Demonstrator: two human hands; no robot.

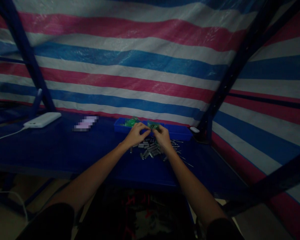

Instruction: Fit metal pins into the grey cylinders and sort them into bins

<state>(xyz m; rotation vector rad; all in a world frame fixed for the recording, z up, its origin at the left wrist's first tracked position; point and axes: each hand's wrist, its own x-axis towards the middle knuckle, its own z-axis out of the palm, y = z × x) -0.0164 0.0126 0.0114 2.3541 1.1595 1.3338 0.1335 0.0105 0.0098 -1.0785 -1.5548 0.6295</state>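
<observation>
My left hand [137, 134] and my right hand [163, 137] meet above the front edge of a blue parts bin [181, 132]. The left thumb and forefinger curl together close to the right fingertips. Pinched fingers on the right hand hide whatever small piece is in them. Right behind the fingertips, green plastic packaging [152, 124] shows in the bin, with more green plastic bags [132, 122] in its left part. Under my hands lies a loose pile of short metal cylinders [150, 151]. Thin metal rods [186, 162] are scattered by my right wrist.
On the blue table [90, 153], a white power bank [42, 120] with a cable and a blurred-out phone [85, 123] lie left. A small white object [194, 129] sits right of the bin. Blue frame posts [230, 83] and striped sheeting [130, 60] enclose the table.
</observation>
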